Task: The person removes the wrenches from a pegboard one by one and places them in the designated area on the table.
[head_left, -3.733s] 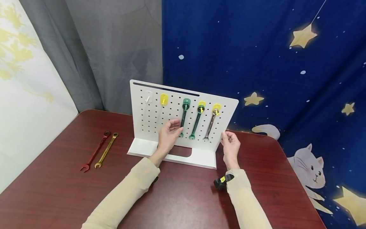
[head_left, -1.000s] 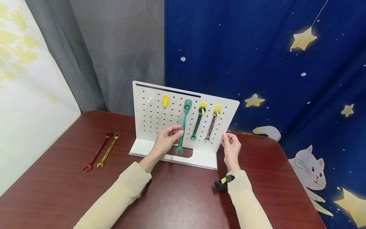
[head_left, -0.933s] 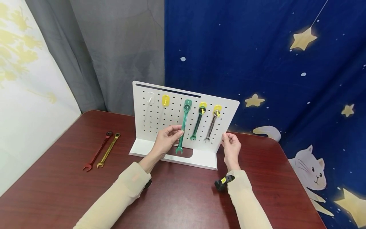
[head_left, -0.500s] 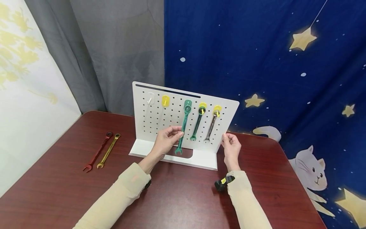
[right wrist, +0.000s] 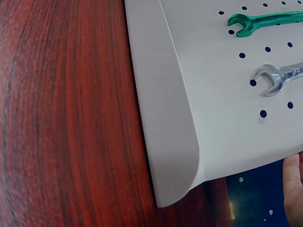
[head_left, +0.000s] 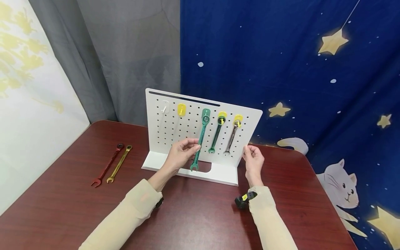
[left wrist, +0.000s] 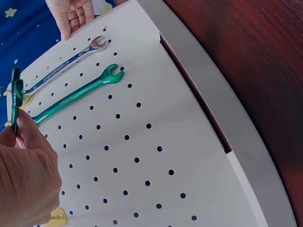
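Observation:
My left hand (head_left: 179,154) pinches the shaft of a green combination wrench (head_left: 203,133) between thumb and fingers. The wrench's open end is tipped out toward me, and its ring end is right at the green hook (head_left: 206,111) on the white pegboard (head_left: 151,118). With thumb and fingertips, my right hand (head_left: 254,161) holds the board's right edge; only part of it shows in the right wrist view. Another green wrench (left wrist: 78,93) and a silver wrench (right wrist: 284,75) hang on the board to the right of the held one.
To the left, a white hook (head_left: 164,107) and a yellow hook (head_left: 181,110) carry nothing. A red wrench (head_left: 107,166) and a gold wrench (head_left: 119,164) lie on the dark red table (head_left: 200,218) left of the board. Curtains (head_left: 237,52) stand behind.
My left hand, at first beside the hanging green wrench, now grips it and has swung its open end out toward me. Lately its ring end sank slightly. My right hand stays at the board's edge.

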### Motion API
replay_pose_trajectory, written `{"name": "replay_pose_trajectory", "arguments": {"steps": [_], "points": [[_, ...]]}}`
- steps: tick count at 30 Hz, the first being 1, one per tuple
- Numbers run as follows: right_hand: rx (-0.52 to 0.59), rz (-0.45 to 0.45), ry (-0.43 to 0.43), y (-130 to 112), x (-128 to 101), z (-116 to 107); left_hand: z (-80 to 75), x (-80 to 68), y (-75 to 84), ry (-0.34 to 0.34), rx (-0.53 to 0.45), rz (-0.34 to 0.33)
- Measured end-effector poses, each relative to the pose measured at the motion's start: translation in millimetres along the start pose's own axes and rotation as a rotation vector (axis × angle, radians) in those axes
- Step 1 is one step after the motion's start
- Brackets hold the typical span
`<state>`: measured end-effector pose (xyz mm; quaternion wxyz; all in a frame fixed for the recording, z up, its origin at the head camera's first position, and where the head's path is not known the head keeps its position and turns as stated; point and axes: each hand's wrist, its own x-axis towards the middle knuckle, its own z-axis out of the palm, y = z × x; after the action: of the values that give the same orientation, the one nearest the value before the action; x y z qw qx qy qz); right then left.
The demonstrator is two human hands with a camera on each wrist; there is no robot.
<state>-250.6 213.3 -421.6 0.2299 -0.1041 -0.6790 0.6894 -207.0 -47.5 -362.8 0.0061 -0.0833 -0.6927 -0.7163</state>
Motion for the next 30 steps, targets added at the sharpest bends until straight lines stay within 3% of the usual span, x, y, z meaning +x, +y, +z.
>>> {"name": "replay_pose_trajectory", "arguments": {"steps": [15,30], "points": [[-0.005,-0.005,-0.001,0,-1,0,-9.2,-11.9,12.2,-0.022,-0.018,-0.045],[0.061,-0.028,0.024,0,-1,2,-55.1,-31.1,0.0,-0.049,0.019,-0.066]]}}
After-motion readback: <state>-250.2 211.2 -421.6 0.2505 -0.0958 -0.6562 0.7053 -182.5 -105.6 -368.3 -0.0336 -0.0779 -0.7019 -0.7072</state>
